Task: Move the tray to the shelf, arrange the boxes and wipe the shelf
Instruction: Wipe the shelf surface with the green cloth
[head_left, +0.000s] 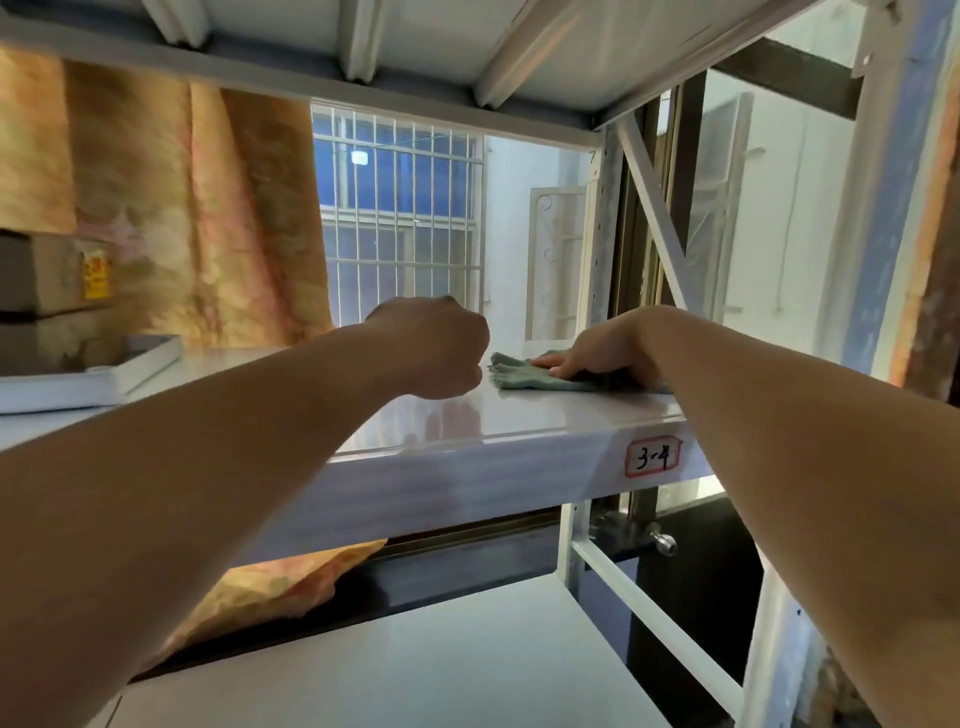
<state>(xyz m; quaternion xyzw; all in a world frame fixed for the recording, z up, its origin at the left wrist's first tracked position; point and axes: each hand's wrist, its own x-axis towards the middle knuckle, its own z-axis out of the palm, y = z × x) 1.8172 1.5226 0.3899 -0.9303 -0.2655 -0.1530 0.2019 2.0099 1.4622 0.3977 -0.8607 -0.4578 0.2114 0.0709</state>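
Green cloth (540, 376) lies under right-hand fingers (563, 370) (flat on shelf (467, 415)).

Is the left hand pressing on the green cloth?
No, the left hand is a closed fist beside the cloth; the right hand presses it on the shelf.

White metal shelf (467, 415), glossy top, handwritten label "3-4" in red outline on front edge near right end. White shallow tray (104, 376) lies flat on shelf at far left. Brown cardboard boxes (41, 291) stacked at left end, behind tray, yellow sticker on upper one. Green-grey cloth (524, 376) spread flat on shelf toward right end, crumpled at left edge.
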